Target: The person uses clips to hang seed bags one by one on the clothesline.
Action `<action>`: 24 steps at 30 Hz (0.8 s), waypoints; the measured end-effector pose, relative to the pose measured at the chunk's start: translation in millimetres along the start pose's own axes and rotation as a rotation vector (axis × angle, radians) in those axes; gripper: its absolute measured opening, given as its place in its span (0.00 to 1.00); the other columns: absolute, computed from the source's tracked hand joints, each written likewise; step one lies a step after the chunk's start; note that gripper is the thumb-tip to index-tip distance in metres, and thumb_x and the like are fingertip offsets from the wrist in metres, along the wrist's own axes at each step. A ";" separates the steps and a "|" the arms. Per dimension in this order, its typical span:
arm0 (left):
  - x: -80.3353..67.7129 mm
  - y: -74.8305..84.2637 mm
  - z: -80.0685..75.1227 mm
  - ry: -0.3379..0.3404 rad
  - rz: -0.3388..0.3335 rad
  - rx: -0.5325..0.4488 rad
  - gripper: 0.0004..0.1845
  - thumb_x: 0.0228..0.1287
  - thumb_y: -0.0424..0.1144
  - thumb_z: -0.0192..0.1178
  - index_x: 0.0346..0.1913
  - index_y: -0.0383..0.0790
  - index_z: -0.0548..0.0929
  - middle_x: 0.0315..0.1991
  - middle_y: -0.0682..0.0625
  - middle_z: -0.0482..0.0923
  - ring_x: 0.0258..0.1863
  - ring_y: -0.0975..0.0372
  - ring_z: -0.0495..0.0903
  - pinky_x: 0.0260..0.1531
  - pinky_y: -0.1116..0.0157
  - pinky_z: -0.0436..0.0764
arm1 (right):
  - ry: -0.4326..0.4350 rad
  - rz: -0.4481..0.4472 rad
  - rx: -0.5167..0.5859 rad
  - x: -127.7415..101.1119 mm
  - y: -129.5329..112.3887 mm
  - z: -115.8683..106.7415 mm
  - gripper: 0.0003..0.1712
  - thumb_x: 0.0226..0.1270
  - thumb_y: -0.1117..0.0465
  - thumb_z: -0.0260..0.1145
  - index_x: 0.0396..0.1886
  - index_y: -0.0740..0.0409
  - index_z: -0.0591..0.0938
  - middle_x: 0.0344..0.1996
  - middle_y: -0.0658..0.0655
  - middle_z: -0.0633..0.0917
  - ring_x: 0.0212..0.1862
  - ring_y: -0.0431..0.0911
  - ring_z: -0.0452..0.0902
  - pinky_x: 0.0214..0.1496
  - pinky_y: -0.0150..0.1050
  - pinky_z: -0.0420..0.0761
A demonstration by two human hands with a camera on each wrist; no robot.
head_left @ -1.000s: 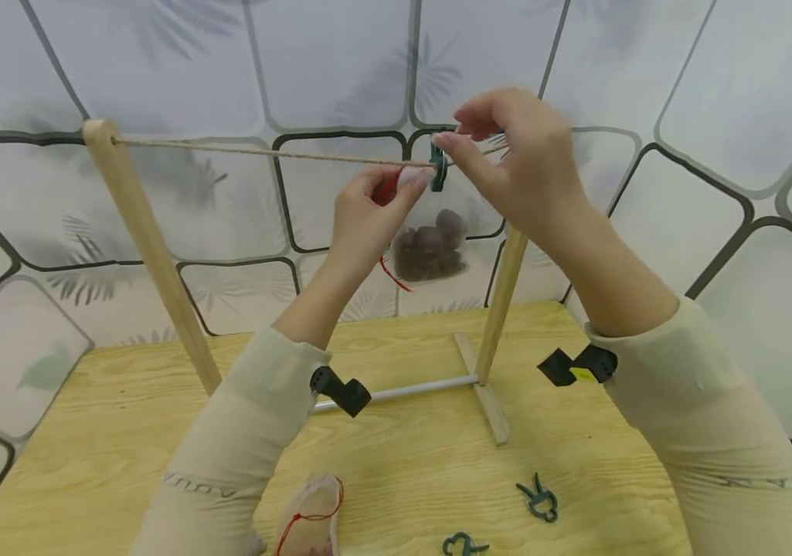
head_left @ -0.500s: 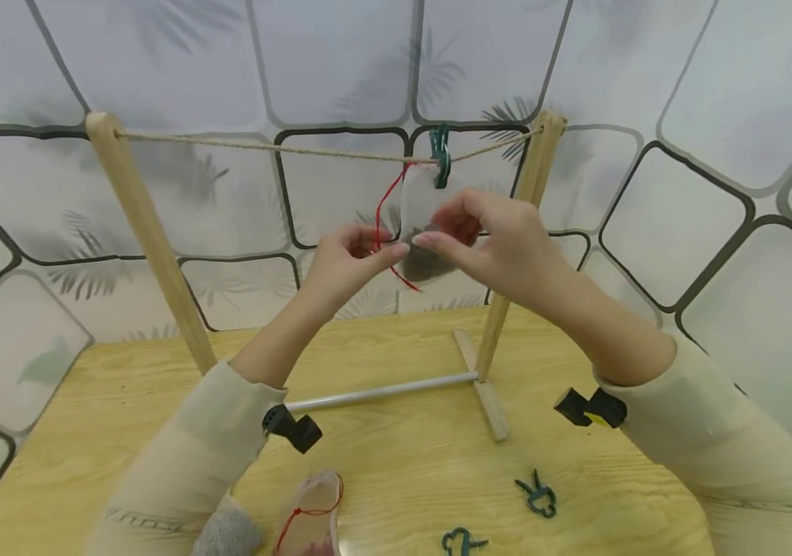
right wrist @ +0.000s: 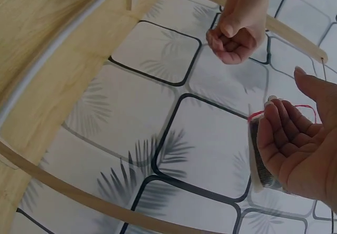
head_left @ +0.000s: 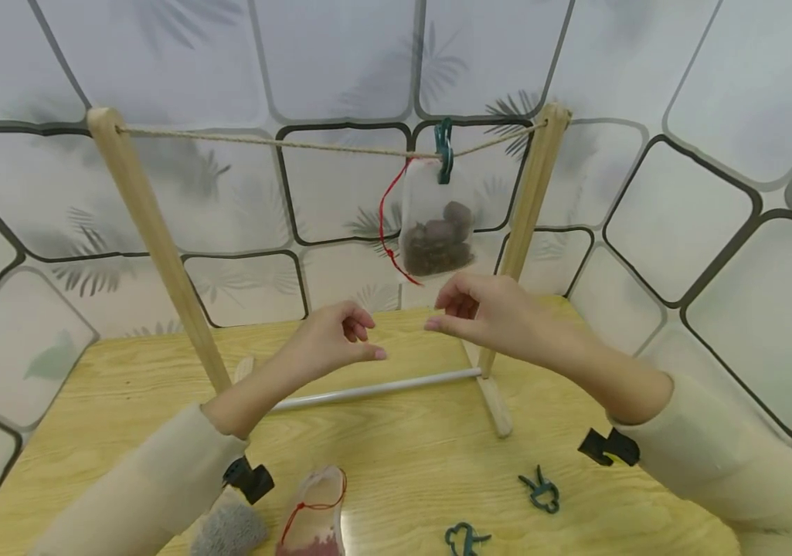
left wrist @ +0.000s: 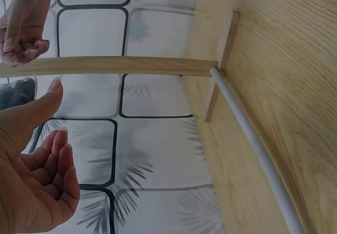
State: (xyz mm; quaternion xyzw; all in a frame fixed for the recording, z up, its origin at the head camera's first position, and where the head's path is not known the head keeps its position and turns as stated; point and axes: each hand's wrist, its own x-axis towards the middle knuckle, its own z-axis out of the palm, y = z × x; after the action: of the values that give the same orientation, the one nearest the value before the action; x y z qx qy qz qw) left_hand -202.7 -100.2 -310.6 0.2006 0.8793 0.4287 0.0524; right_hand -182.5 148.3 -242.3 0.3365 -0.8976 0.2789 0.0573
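Note:
A clear pouch [head_left: 436, 225] of dark brown pieces with a red drawstring hangs from a twine line [head_left: 263, 144], pinned by a green clip [head_left: 444, 158]. The line runs between two wooden posts [head_left: 148, 239] of a small rack. Both hands hover below the pouch, apart from it and holding nothing. My left hand [head_left: 340, 344] has loosely curled fingers; my right hand [head_left: 468, 309] is relaxed with fingers half bent. In the right wrist view the pouch [right wrist: 256, 160] shows behind my right hand [right wrist: 295, 139]. My left palm [left wrist: 34, 181] shows bare in the left wrist view.
On the wooden table [head_left: 396, 463] lie a second pouch with red string [head_left: 314, 513], a grey fuzzy item [head_left: 230, 531] and two green clips [head_left: 542, 492] [head_left: 463, 538] near the front edge. A white rod [head_left: 375, 388] joins the rack's feet. Patterned panels enclose the table.
Both hands have let go of the clip and pouch and dropped from the line to just above the table. The pouch now hangs alone from the clip.

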 end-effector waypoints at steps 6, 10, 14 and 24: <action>-17.2 -17.3 6.7 -0.049 0.039 0.051 0.20 0.47 0.42 0.74 0.40 0.36 0.79 0.30 0.50 0.76 0.29 0.63 0.74 0.32 0.66 0.76 | -0.104 0.102 0.030 -19.0 17.9 18.9 0.13 0.58 0.53 0.70 0.34 0.57 0.80 0.24 0.46 0.80 0.27 0.36 0.74 0.29 0.32 0.77; -32.7 -33.3 15.5 -0.068 0.089 0.256 0.19 0.49 0.46 0.73 0.38 0.39 0.79 0.30 0.53 0.75 0.29 0.65 0.73 0.31 0.68 0.75 | -0.153 0.153 0.038 -33.9 31.2 34.4 0.14 0.58 0.53 0.70 0.33 0.58 0.80 0.23 0.45 0.79 0.25 0.35 0.72 0.27 0.31 0.75; -50.6 -50.4 26.0 -0.028 0.279 0.544 0.21 0.48 0.50 0.71 0.36 0.39 0.78 0.30 0.54 0.75 0.29 0.65 0.73 0.30 0.69 0.75 | -0.189 0.172 0.023 -50.2 44.4 49.4 0.14 0.58 0.54 0.70 0.31 0.59 0.79 0.21 0.46 0.78 0.22 0.34 0.70 0.25 0.30 0.74; -83.1 -86.5 42.8 -0.004 0.448 0.698 0.21 0.49 0.52 0.69 0.36 0.39 0.76 0.28 0.55 0.73 0.27 0.66 0.70 0.30 0.70 0.73 | -0.251 0.290 0.013 -82.7 68.9 67.1 0.18 0.56 0.52 0.71 0.30 0.61 0.77 0.20 0.48 0.75 0.22 0.36 0.66 0.24 0.31 0.70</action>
State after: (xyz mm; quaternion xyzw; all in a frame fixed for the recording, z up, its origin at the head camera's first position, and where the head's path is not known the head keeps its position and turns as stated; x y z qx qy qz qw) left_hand -142.1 -149.6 -411.1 0.3936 0.9063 0.1054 -0.1118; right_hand -157.2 202.0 -354.4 0.2361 -0.9349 0.2460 -0.0982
